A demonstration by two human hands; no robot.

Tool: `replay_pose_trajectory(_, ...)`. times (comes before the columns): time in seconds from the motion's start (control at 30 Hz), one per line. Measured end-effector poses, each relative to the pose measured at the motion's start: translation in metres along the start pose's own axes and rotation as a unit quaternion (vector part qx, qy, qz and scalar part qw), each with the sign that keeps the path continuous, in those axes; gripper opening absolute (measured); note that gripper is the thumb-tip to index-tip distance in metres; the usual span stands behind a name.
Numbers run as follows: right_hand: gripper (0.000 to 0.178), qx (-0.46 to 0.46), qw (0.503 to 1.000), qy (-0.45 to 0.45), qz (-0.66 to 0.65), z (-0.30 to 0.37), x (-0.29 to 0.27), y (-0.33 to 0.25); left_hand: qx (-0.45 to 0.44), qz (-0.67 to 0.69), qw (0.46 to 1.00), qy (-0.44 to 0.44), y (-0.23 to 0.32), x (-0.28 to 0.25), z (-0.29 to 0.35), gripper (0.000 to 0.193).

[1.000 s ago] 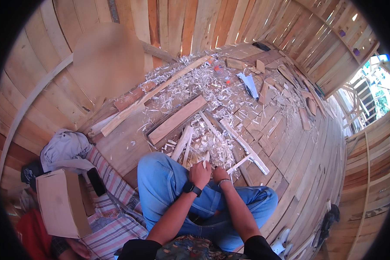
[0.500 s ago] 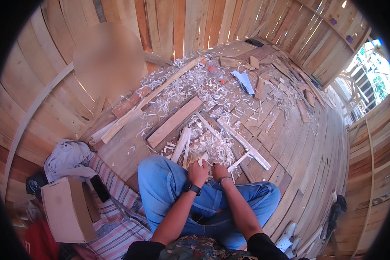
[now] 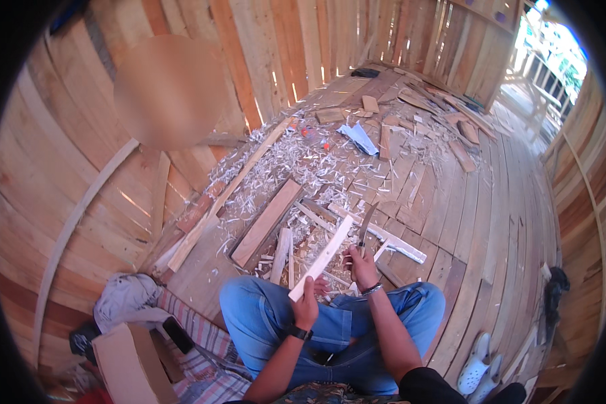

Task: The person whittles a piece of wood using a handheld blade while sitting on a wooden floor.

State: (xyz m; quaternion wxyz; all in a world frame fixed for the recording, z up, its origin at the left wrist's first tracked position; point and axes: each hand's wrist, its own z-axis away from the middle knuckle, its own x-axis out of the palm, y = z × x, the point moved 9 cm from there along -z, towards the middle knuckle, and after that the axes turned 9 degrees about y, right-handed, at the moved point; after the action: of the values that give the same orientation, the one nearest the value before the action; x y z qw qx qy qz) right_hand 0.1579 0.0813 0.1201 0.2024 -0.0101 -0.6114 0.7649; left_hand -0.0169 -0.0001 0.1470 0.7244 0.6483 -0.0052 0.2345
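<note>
Head view: grasped a pale wood strip (image 3: pixel 324 257) around its near end with the left hand (image 3: pixel 308 305), the far end angled rightward. Held a knife (image 3: pixel 368 221) by its handle in the right hand (image 3: pixel 364 268), curved blade pointing far, to the right of the strip and apart from it in view. Saw shavings (image 3: pixel 259 174) strewn over the floor (image 3: pixel 481 219) beyond the legs (image 3: pixel 249 303), with a reddish plank (image 3: pixel 267 223) lying to the left. Probably called for bracing the strip firmly before any contact with the blade. Seemed wise to keep the left fingers well behind the edge, to stroke away from the legs, and to take thin, even passes along the grain. Could not tell the cutting edge's side.
</note>
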Motion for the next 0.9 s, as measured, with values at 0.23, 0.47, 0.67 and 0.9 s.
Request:
replay_pose_trajectory(0.23,0.017,-0.083,0.981,-0.050,-0.169,0.034,-0.010,-0.087,0.012,-0.021,0.994,-0.109,0.009,0.035,0.062,0.049)
replay_pose_trajectory(0.47,0.028,-0.071,0.977,-0.056,-0.191,0.044,-0.053,-0.122,-0.025,-0.121,0.974,-0.191,-0.005,0.023,0.063,0.032)
replay_pose_trajectory(0.67,0.030,-0.089,0.974,-0.096,-0.184,0.062,-0.056,-0.142,-0.138,-0.073,0.945,-0.288,0.019,0.051,0.078,0.034)
replay_pose_trajectory(0.9,0.033,-0.132,0.977,-0.098,-0.136,0.064,-0.054,-0.144,-0.068,-0.291,0.886,-0.355,0.041,0.074,0.107,0.025)
